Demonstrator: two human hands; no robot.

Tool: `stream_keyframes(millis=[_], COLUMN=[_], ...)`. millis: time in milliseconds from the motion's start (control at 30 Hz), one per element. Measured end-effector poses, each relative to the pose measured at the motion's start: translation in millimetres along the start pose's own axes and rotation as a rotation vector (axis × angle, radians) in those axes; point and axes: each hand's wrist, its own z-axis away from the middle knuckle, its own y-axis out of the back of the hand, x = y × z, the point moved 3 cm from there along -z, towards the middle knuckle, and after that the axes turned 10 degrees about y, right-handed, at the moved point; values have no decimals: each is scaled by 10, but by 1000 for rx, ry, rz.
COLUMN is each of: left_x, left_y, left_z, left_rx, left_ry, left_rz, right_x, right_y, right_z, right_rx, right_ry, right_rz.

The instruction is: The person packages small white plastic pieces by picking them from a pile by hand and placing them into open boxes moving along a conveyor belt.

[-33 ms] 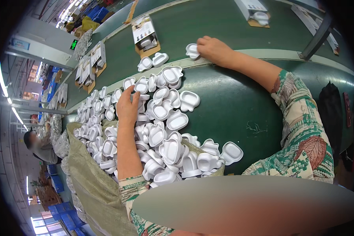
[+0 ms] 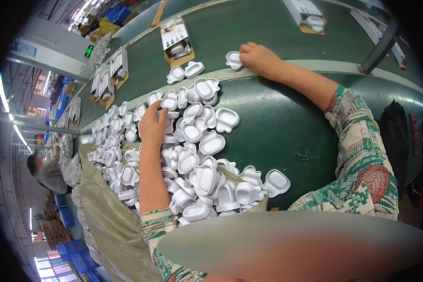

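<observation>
**Asker:** Hands first, please: where is each one, seen from the head camera?

**Describer:** Left hand [image 2: 152, 126] lies palm down on a heap of white plastic trays [image 2: 192, 155], fingers loosely spread and resting on the pieces. Whether its grip closes on any one tray, I cannot tell. Right hand [image 2: 258, 58] reaches far forward to the pale strip along the edge of the green conveyor belt [image 2: 249, 28]. Its fingers are curled in a narrow grip on a single white tray [image 2: 233, 59], which sits on that strip.

**Asker:** And the heap itself?

**Describer:** It spreads over the dark green counter [image 2: 286, 127], from near the person's body up toward the belt. The near part spills from an olive woven sack [image 2: 103, 211] at the lower left. Two more loose trays [image 2: 185, 72] lie on the belt side of the strip, just left of the held one.

**Asker:** What else is around?

**Describer:** Cardboard backing cards [image 2: 176, 42] with white pieces mounted on them ride on the belt, well apart from each other. Both forearms wear patterned floral sleeves [image 2: 362, 164]. Another person [image 2: 44, 171] sits at the far left, down the line.
</observation>
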Motion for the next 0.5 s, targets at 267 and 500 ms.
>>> stream_keyframes(millis=[267, 500], left_x=[-30, 28], left_y=[-45, -39], left_z=[-3, 3], left_rx=[-5, 7], left_ry=[12, -19], left_rz=[14, 10], right_x=[22, 355], right_y=[-94, -406], right_z=[-509, -1055], right_rx=[122, 80], right_ry=[29, -78], right_rz=[20, 193])
